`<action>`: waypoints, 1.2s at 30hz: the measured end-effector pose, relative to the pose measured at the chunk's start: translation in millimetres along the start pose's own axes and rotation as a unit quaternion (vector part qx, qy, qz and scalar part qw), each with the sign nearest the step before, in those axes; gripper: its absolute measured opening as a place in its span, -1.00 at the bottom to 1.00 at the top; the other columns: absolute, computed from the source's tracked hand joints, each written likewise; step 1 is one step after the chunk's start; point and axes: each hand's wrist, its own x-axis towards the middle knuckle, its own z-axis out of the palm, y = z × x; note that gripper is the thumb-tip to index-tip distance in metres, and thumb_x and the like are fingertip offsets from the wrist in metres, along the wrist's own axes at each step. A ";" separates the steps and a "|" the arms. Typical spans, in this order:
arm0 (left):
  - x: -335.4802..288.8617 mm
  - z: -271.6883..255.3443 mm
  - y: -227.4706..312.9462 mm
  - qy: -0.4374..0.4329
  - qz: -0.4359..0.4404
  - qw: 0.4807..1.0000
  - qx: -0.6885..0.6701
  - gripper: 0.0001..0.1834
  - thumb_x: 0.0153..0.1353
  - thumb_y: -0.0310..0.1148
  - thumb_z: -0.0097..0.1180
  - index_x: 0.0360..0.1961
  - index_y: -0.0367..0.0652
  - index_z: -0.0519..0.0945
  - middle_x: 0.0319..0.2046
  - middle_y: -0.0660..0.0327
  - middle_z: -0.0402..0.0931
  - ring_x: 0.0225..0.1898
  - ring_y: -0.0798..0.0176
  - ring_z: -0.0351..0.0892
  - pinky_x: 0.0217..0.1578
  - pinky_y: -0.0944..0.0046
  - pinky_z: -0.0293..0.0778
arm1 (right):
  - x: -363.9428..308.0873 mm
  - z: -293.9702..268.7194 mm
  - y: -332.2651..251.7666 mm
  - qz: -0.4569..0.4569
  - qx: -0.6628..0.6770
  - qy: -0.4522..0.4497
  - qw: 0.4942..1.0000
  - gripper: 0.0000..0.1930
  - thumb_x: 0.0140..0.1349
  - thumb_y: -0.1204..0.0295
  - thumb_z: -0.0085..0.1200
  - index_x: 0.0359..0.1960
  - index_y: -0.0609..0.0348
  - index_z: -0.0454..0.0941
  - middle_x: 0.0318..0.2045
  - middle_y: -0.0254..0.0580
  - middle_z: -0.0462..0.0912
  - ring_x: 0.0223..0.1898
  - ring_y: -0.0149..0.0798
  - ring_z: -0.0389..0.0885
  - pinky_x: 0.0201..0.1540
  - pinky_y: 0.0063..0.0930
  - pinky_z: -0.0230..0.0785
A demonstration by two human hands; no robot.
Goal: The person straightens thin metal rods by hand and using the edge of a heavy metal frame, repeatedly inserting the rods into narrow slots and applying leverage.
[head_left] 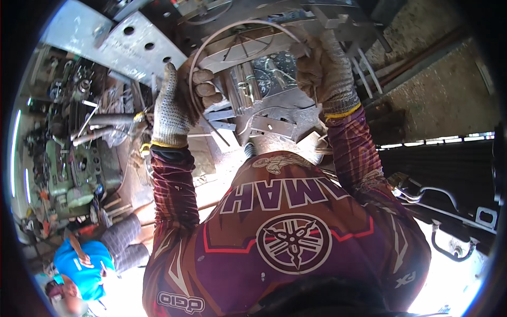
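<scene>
I have a curved metal rod (237,25) in both gloved hands, its arc bowing away from my chest and spanning the gap between them. My left hand (178,105) grasps the arc's left side, fingers curled and thumb pointing up along the outside. My right hand (332,76) is clenched around the other side, near the bend; a short thin piece shows below that fist, and I can't tell whether it belongs to the same rod. Beyond my left hand lies a steel plate (145,45) with round holes. Below the arc, between my hands, sits a bundle of narrow strips (244,87). Farther left stands a green machine (74,174), and a person in a blue shirt (87,268) is at the lower left.
</scene>
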 end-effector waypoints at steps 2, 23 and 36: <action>-13.1 -0.6 -7.5 -0.002 0.007 0.999 -0.036 -0.27 0.49 0.12 -0.22 0.39 -0.29 0.20 -0.19 0.17 0.55 -0.28 0.24 0.60 -0.15 0.13 0.54 | 3.3 -9.0 -0.4 0.018 0.062 -0.034 0.997 -0.42 0.38 -0.10 -0.01 0.12 0.18 0.52 -0.31 -0.31 0.65 -0.66 -0.59 0.24 -0.66 -0.68 0.03; -93.8 -41.7 15.1 0.097 0.056 0.988 -0.105 -0.48 0.49 -0.09 -0.05 0.27 -0.26 0.42 -0.45 0.22 0.57 -0.49 0.34 0.58 -0.49 0.32 0.51 | 22.6 46.7 76.4 0.074 -0.049 -0.016 0.996 -0.55 0.36 0.13 0.14 0.07 0.25 0.55 -0.59 -0.53 0.39 -0.71 -0.59 0.20 -0.70 -0.69 0.08; -184.9 -34.9 101.8 0.043 0.010 0.994 0.100 -0.48 0.52 0.00 -0.18 -0.14 -0.31 0.55 -0.80 0.39 0.22 -0.91 0.43 0.12 -0.88 0.42 0.15 | -19.4 123.3 54.3 0.125 -0.243 -0.115 0.955 -0.59 0.44 0.11 0.03 -0.10 0.31 0.56 -0.76 -0.54 0.33 -0.86 -0.57 0.26 -0.80 -0.68 0.23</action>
